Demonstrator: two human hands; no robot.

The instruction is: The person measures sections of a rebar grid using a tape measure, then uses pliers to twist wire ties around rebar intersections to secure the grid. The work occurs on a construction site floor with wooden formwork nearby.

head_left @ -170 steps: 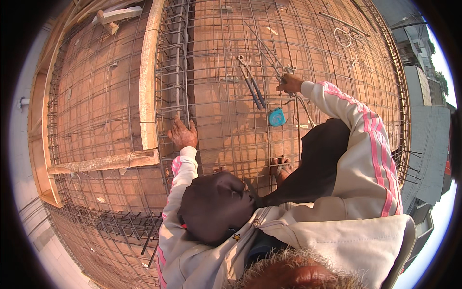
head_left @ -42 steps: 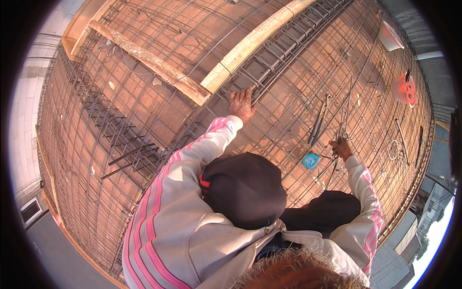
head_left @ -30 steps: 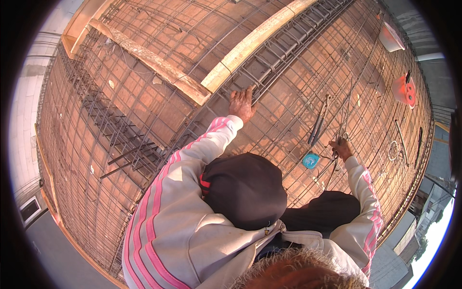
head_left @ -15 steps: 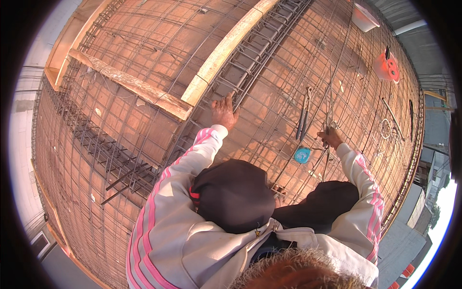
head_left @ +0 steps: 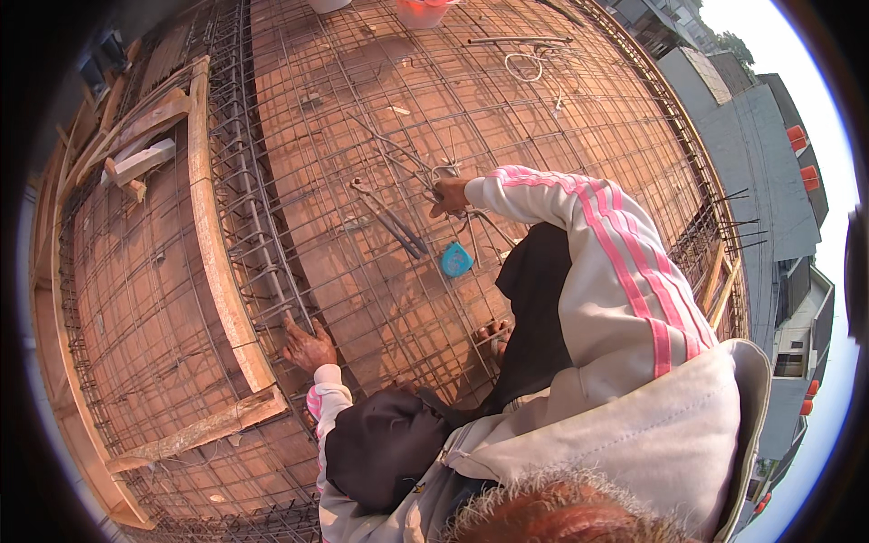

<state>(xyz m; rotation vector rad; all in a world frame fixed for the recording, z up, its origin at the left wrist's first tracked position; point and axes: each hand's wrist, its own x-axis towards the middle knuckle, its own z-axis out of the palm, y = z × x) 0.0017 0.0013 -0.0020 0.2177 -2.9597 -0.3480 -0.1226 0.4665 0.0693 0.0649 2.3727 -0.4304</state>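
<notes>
Down on the steel mesh, my left hand [head_left: 310,346] rests beside a long rebar cage, close to the corner of a wooden frame. Its fingers are stretched out over the bars and hold nothing. My right hand [head_left: 450,195] is closed around a bundle of thin tie wire [head_left: 445,170], whose looped end shows above the fingers. Left of that hand lies a pair of pincers [head_left: 391,219] with long dark handles. A teal tape measure [head_left: 456,261] sits on the mesh just below the right hand.
Rebar mesh covers the reddish plywood deck [head_left: 362,299]. Wooden boards [head_left: 213,208] frame a section at left, with offcuts [head_left: 140,165] at its far end. A red-and-white bucket [head_left: 425,13], a metal bar [head_left: 519,40] and a coiled cord [head_left: 523,67] lie farther off. Rooftops stand beyond the right edge.
The view has swung to the right, so the deck and both arms appear shifted leftward. Both hands stay at about the same places on the mesh.
</notes>
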